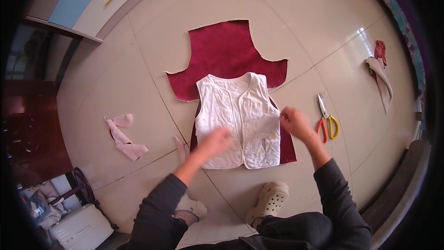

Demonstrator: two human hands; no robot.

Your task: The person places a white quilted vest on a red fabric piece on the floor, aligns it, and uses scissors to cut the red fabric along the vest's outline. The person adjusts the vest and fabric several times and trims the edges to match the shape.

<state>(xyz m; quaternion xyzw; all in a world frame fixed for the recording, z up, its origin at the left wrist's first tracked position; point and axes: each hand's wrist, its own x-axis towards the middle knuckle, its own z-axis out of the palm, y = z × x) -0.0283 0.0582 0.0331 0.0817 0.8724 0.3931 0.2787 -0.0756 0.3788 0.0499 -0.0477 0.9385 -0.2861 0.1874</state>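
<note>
**Both hands on a white vest laid over dark red cloth**

Landmark: the white vest [240, 119], a small quilted sleeveless garment, lies flat and face up on the pale tiled floor [296, 23]. Its long axis runs from neck to hem, the neck pointing away from the person and the hem toward their feet.

Under the vest: a cut piece of dark red fabric [226, 53], spreading well beyond the vest's neck end and showing as narrow strips along both sides of it.

Left hand [213, 142]: resting on the vest's lower left part, near the hem. Motion-blurred, so I cannot tell whether the fingers are spread or closed.

Right hand [295, 123]: at the vest's right edge, about mid-height, touching or just off the seam (blur hides which). Fingers look loosely curled; whether they pinch cloth I cannot tell.

Both hands are at the vest; the left lies further in over it, the right sits at its margin.

Right of the vest, just past the right hand: scissors [326, 119] with orange and yellow handles, blades pointing away from the person. Far right: a bundle of scraps [381, 71]. Left of the vest: pink offcuts [123, 136]. Below the hem: the person's pale clogs [270, 200].
</note>
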